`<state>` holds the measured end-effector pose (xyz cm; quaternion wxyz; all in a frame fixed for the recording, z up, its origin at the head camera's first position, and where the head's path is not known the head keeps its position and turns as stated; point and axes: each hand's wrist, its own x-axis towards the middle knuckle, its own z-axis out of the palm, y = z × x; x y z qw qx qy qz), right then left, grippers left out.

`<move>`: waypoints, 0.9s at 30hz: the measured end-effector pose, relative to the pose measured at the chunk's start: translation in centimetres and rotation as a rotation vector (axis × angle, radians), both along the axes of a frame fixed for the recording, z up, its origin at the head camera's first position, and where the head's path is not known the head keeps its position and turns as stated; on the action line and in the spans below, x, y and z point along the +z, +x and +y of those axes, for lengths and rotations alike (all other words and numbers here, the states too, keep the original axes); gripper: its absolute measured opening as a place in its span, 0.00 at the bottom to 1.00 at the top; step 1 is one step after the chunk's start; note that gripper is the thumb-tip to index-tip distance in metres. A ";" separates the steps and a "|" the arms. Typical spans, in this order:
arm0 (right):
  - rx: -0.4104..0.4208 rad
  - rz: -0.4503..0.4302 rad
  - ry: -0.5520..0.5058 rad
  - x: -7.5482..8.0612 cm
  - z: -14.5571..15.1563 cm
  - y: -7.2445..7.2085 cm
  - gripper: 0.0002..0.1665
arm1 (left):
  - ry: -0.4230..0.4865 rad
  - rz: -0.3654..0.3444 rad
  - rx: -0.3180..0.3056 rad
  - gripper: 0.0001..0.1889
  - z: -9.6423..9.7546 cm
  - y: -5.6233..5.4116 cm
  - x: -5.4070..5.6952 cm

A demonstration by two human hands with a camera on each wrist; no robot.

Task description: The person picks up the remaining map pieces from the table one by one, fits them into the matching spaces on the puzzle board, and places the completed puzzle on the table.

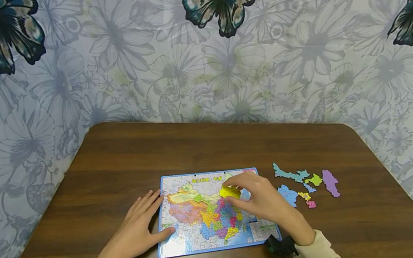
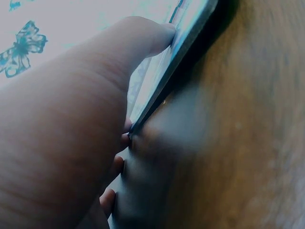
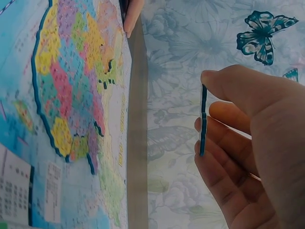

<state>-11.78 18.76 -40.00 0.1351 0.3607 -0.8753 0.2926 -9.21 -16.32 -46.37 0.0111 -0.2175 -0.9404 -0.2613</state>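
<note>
My left hand (image 1: pixel 135 232) lies spread, fingers outstretched at the left edge of the board (image 1: pixel 183 241), thumb on its face. My right hand (image 1: pixel 260 195) arches over the board's right half, thumb and fingertips pinching the yellow piece (image 1: pixel 228 192).

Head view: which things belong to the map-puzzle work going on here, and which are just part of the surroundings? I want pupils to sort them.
Belongs to the job:
- map board, touched by the left hand
- yellow piece, held by the right hand
- loose pieces to the board's right

Just surroundings:
- butterfly-patterned backdrop
- brown table
</note>
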 end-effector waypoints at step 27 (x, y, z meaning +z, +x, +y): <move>0.025 -0.035 -0.002 -1.3 -2.5 -0.3 0.18 | 0.000 0.015 -0.003 0.50 -0.1 0.0 -0.1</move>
